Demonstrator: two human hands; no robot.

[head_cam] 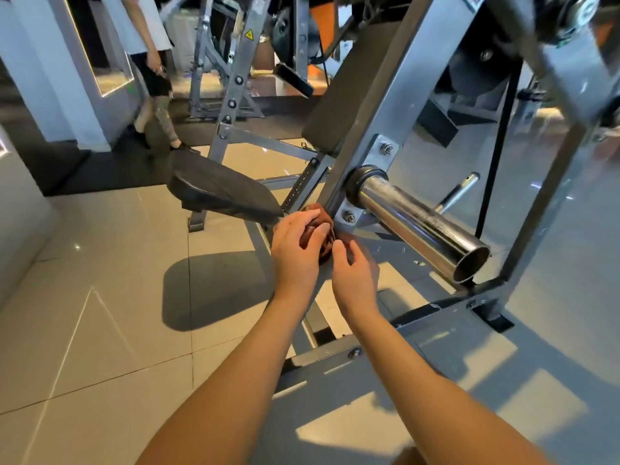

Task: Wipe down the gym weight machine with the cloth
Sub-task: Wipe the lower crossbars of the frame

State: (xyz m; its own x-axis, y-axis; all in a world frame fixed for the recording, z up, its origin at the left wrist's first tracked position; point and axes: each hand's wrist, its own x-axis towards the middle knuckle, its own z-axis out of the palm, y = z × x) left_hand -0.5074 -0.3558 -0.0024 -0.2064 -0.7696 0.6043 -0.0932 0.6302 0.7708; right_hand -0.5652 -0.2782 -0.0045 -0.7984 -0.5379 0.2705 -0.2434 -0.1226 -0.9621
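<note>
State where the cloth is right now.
Near the centre of the head view, the cloth is bunched in the left hand against the grey machine frame, just below and left of the chrome weight peg, with the right hand close beside it.

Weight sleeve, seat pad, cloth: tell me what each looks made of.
Weight sleeve: polished metal, probably chromed steel; it shows mirror-like reflections. Seat pad: dark vinyl or leather-like cover, likely over foam; it has a soft sheen and rounded edges. Cloth: reddish-brown fabric, bunched in folds; fibre unclear.
</note>
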